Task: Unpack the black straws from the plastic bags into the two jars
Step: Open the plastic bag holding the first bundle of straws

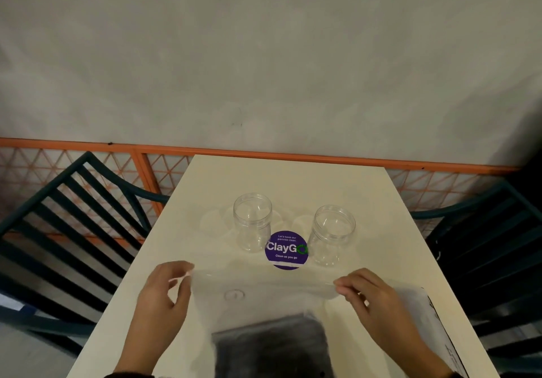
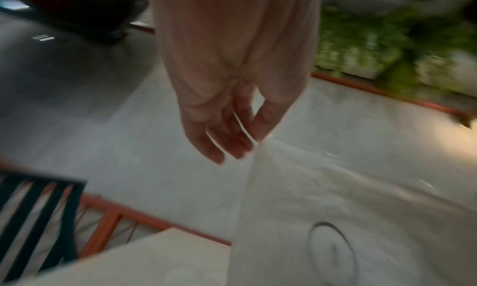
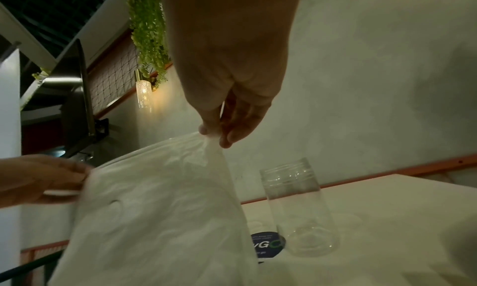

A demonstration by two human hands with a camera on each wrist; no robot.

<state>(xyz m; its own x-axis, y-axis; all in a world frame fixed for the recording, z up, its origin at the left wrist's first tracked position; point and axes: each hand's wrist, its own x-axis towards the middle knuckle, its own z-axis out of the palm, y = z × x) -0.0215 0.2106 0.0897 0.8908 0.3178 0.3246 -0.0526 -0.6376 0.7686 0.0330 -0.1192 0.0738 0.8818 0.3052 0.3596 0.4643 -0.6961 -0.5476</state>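
Note:
A clear plastic bag (image 1: 258, 298) hangs upright over the near part of the table, with a block of black straws (image 1: 272, 345) in its lower half. My left hand (image 1: 176, 281) pinches the bag's top left corner, and my right hand (image 1: 349, 286) pinches the top right corner. Between them the top edge is stretched taut. The pinch shows in the right wrist view, where my right hand (image 3: 214, 136) gathers the film (image 3: 154, 208). Two clear, empty jars (image 1: 252, 221) (image 1: 333, 235) stand open beyond the bag. A second bag (image 1: 434, 319) lies at the right.
A round purple sticker (image 1: 286, 250) lies on the white table (image 1: 293, 178) between the jars. Dark slatted chairs (image 1: 73, 231) (image 1: 498, 245) stand on both sides. An orange lattice rail (image 1: 264, 153) and a grey wall run behind the table's far edge.

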